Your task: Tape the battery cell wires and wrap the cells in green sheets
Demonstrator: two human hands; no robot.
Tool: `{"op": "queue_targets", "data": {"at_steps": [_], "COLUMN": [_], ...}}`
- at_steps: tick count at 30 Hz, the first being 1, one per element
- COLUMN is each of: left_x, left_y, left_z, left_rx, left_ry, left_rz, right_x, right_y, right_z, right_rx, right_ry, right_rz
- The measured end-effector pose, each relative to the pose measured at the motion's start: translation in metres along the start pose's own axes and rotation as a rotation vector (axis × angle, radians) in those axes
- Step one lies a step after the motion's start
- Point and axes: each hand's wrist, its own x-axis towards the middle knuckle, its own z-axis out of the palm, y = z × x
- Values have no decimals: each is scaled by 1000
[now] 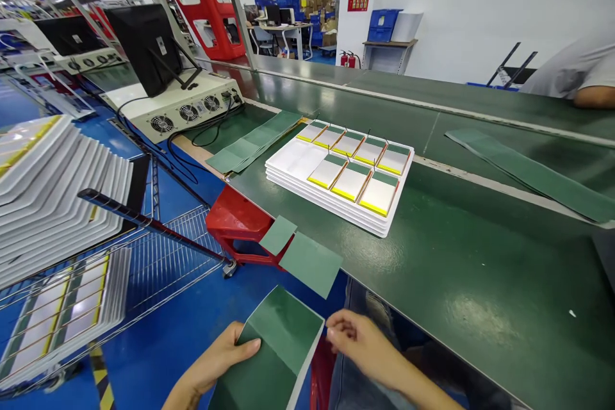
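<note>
My left hand (225,352) grips a green sheet (273,352) with a pale backing edge, thumb on top, low in the head view. At the sheet's right corner, my right hand (358,339) has its fingers curled in a pinch; whether anything is between them I cannot make out. Two smaller green pieces, a large one (312,262) and a little one (279,235), jut over the bench edge just beyond. On the bench lies a stack of white trays (293,163), the top one bearing several flat white battery-like packs (358,181) with yellow and green strips and thin wires.
Long green strips (254,141) lie left of the trays; another green strip bundle (528,170) is at right. A fan-backed machine (187,106) and cables stand left. Below are a red stool (240,218) and a wire rack (168,243) with trays. Another person's arm (596,96) shows far right.
</note>
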Motion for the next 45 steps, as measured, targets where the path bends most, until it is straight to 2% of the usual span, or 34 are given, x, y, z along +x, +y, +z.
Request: {"op": "queue_targets", "data": {"at_steps": [3,7,10,15,18,21,23,27,30,33,35,37,41,45], "left_x": [-9,-20,-21,-7,3,13,17,25,31,39,44,47,51,50], "left_y": [-11,-16,-7,16,25,27,25,24,31,42,49,55,60,55], "left_z": [4,25,51,86,99,110,117,133,149,167,177,185,191,191], "left_rx": [39,85,124,311,383,391,349,323,363,283,218,167,186,236], "left_ry": [11,29,-2,3,-30,-52,-5,57,53,124,163,155,158,190], "left_rz": [2,59,168,463,497,522,539,586,525,381,317,277,288,333], "right_x": [6,6,-6,-29,-42,-53,-59,-71,-77,-80,-81,-81,-80,-77], "right_y": [18,13,8,8,1,-13,-23,-37,-39,-35,-30,-24,-11,5], "right_z": [17,34,35,8,-14,-30,-39,-53,-59,-60,-58,-56,-47,-32], "right_rx": [365,580,641,421,280,218,184,-7,-20,182,309,337,319,329], "right_ry": [-172,-174,-141,71,186,210,204,288,300,339,401,501,636,736], "right_rz": [67,7,-53,-94,-88,-97,-110,-157,-161,-112,-95,-99,-120,-171]}}
